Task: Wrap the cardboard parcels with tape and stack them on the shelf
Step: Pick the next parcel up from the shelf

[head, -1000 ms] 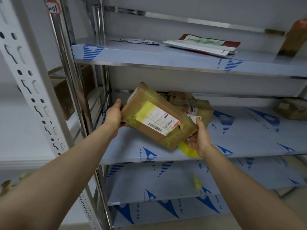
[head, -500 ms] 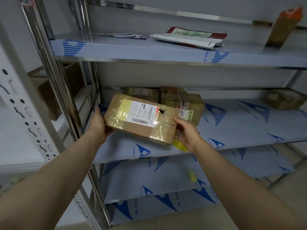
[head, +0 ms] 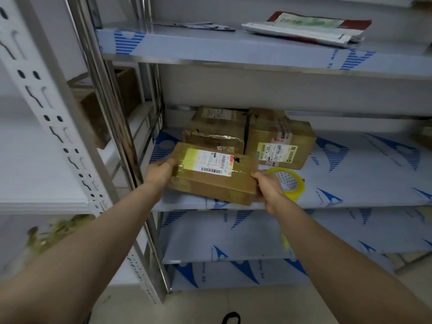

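A flat cardboard parcel, taped and bearing a white and yellow label, lies level near the front of the middle shelf. My left hand grips its left end and my right hand grips its right end. Behind it stand two taped cardboard parcels, one at the back left and one to its right with a green label. A roll of yellowish clear tape lies on the shelf just right of my right hand, partly hidden by it.
The upper shelf carries a flat mailer bag and a scrap of paper. A steel upright stands left of the parcel. Brown boxes sit on the neighbouring white rack. Lower shelves run underneath.
The parcel went from tilted in the air to level and low over the shelf front, both hands still on its ends. The tape roll is now in plain view beside my right hand.
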